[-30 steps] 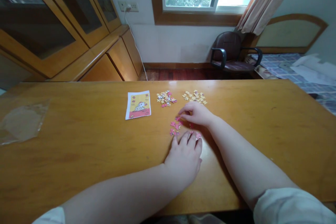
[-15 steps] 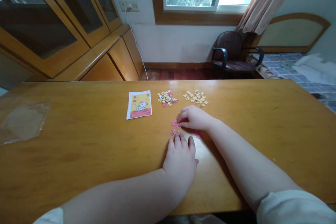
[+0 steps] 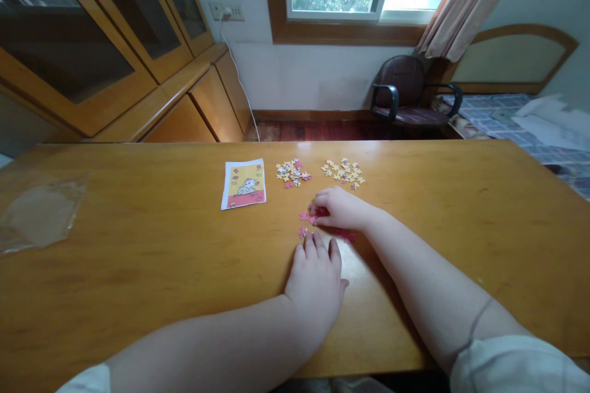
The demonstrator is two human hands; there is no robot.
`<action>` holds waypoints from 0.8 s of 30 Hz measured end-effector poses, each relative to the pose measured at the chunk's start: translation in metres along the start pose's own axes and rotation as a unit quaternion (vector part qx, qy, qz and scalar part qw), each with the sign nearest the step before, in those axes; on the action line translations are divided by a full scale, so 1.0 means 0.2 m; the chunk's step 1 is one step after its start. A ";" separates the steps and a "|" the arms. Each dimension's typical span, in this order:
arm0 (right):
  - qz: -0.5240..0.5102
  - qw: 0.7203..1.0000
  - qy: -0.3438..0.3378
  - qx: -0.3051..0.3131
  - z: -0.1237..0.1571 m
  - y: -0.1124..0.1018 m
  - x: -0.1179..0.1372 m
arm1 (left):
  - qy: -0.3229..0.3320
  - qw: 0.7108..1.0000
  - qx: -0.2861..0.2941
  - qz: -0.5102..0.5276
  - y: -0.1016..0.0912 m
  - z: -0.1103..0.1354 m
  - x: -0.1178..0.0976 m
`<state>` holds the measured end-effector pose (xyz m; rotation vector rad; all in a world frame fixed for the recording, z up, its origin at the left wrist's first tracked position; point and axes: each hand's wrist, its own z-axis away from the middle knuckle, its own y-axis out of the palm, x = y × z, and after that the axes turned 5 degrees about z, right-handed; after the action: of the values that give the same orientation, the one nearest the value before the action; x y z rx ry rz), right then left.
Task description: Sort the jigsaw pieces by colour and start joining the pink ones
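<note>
My left hand (image 3: 316, 273) lies palm down on the table, fingers stretched forward and slightly apart. Its fingertips rest at the edge of a small pink jigsaw piece (image 3: 303, 232) and partly cover the pieces there. Just beyond, my right hand (image 3: 340, 207) is curled, with thumb and fingers closed on a pink jigsaw piece (image 3: 319, 212). Beside those fingertips lie more pink pieces (image 3: 304, 217). Under my right wrist, other pink pieces (image 3: 346, 236) sit partly in shadow.
Farther back are a mixed pile of jigsaw pieces (image 3: 293, 173) and a yellowish pile (image 3: 343, 172). A picture card (image 3: 244, 184) lies left of them. A clear plastic bag (image 3: 43, 212) rests at the table's left. Beyond the table (image 3: 161, 245) stands an armchair (image 3: 405, 89).
My right fingers have shifted very slightly among the pink pieces, where more pink now shows beneath them. My left hand has hardly moved.
</note>
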<state>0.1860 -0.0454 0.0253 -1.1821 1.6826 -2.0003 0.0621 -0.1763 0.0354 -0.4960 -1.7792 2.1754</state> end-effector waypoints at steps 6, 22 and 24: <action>0.008 1.000 0.002 0.001 0.00 0.01 0.00 | 0.004 1.000 -0.022 -0.009 0.01 0.01 0.00; -0.004 1.000 0.004 -0.010 0.00 0.01 -0.01 | 0.021 0.999 -0.027 -0.031 0.01 0.00 0.00; -0.005 1.000 0.004 -0.013 -0.01 0.01 -0.01 | 0.023 0.999 -0.023 -0.028 0.01 0.01 0.00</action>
<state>0.1859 -0.0440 0.0234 -1.1948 1.7154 -1.9965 0.0613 -0.1774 0.0338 -0.4955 -1.8010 2.0738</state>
